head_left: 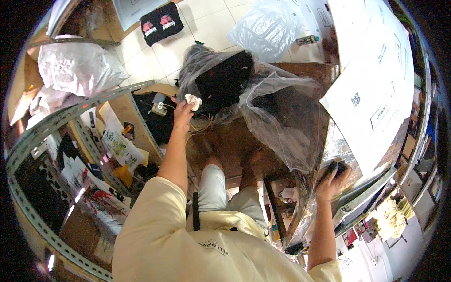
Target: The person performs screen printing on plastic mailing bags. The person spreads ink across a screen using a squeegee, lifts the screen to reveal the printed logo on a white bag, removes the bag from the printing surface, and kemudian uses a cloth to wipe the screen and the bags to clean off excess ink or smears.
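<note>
Cluttered workshop floor – left hand point(182, 116) at frame centre pinches a crumpled white wad point(193, 101); right hand point(332, 179), lower right, closed around a dark object point(334, 167).

Perforated grey metal shelving point(70, 113) at left, holding printed papers point(117, 143). White plastic bag point(77, 66) above. Black printed shirt point(161, 26) on tiled floor point(150, 58).

Two hands show: the left hand point(182, 116) closes on one crumpled white wad point(193, 101); the right hand point(332, 181) grips one dark object point(334, 168) at the edge of one foil-covered table point(307, 207); two bare feet stand on one brown mat point(225, 143); two clear plastic bags are countable, one point(282, 117) by the table, one point(268, 27) on the tiles; one black printed shirt point(161, 26) lies there; one metal rack point(70, 115) stands left.
</note>
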The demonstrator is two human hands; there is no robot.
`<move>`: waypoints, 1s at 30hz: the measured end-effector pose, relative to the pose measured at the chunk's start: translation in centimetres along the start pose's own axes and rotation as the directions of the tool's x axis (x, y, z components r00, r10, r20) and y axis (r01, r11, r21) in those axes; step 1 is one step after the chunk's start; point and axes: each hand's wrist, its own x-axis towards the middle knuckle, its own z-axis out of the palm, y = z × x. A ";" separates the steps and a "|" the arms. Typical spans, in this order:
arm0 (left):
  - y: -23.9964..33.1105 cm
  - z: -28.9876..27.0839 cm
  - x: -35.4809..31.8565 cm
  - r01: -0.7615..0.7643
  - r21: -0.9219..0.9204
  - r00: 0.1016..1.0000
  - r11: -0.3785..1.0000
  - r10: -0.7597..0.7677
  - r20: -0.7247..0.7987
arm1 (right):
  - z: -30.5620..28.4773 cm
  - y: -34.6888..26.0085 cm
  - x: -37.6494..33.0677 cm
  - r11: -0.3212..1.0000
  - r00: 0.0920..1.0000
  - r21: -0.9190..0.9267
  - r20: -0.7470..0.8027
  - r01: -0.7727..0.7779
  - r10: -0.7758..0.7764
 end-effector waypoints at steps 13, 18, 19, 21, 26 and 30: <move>11.1 3.1 -15.8 0.004 -0.498 0.888 0.867 0.227 0.401 | -0.2 -0.3 -0.1 0.994 0.993 -0.004 -0.044 0.105 -0.105; 16.1 8.8 -27.2 0.055 -0.437 0.747 0.898 0.253 0.615 | 0.7 1.1 -0.3 0.995 0.993 0.016 -0.065 0.096 -0.095; 16.8 10.4 -29.6 0.054 -0.415 0.717 0.908 0.255 0.649 | 0.9 1.7 -0.3 0.999 0.999 0.004 -0.037 0.034 -0.033; 17.1 12.7 -33.6 0.030 -0.360 0.647 0.932 0.256 0.718 | 0.7 1.3 -0.3 0.999 0.999 0.013 0.023 -0.047 0.047; 14.6 17.5 -41.3 -0.005 -0.262 0.586 0.965 0.215 0.781 | -9.1 -7.7 -4.6 0.538 0.945 0.818 0.308 -0.203 -0.111; 12.5 20.1 -47.1 -0.026 -0.246 0.583 0.969 0.214 0.783 | -13.8 -9.8 -6.4 0.176 0.845 0.843 0.528 -0.509 -0.087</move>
